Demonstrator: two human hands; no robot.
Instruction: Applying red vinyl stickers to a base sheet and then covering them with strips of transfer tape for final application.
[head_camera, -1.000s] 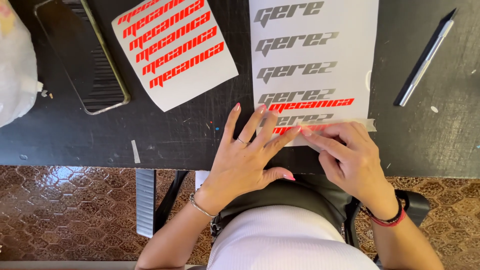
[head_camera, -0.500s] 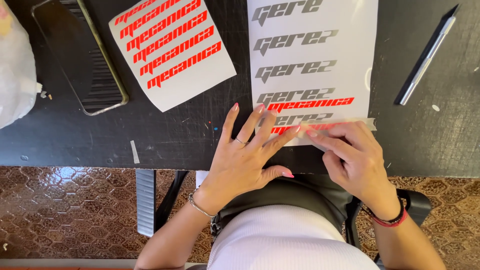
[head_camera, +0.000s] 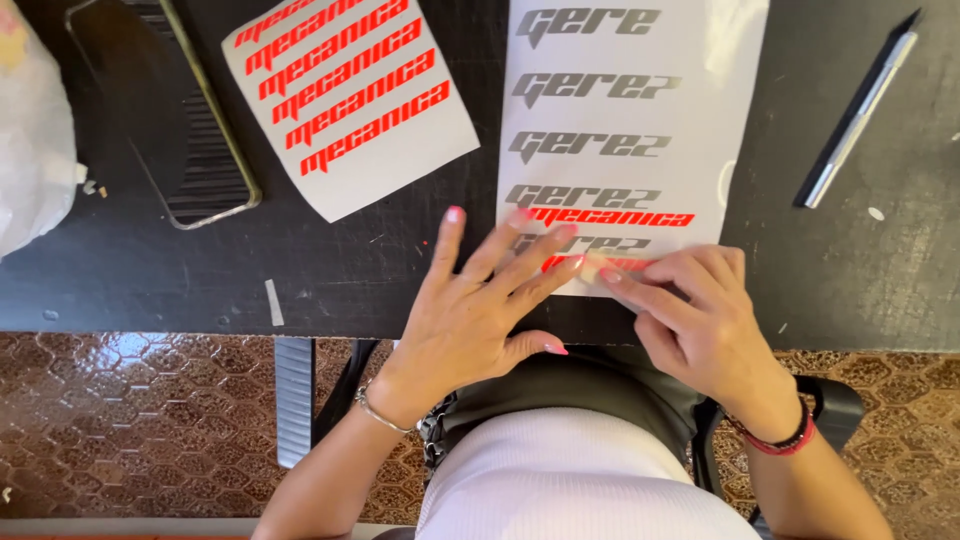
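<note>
1. Nearest the body, the left hand (head_camera: 478, 305) lies palm-down with fingers spread flat, pinning the lower-left corner of the white decal sheet (head_camera: 625, 120); it grips nothing.
2. At three o'clock from it, the right hand (head_camera: 700, 315) has its fingertips pressed together on a red lettered strip (head_camera: 600, 263) at the sheet's near edge. By the look of it, the step in hand is laying this strip under a grey word, and the next move calls for steady smoothing along its length.
3. Farther off, at eleven o'clock, lies a second sheet of red lettering (head_camera: 350, 95) beside a phone (head_camera: 165, 110).
4. At one o'clock rests a craft knife (head_camera: 858, 108), untouched.
</note>
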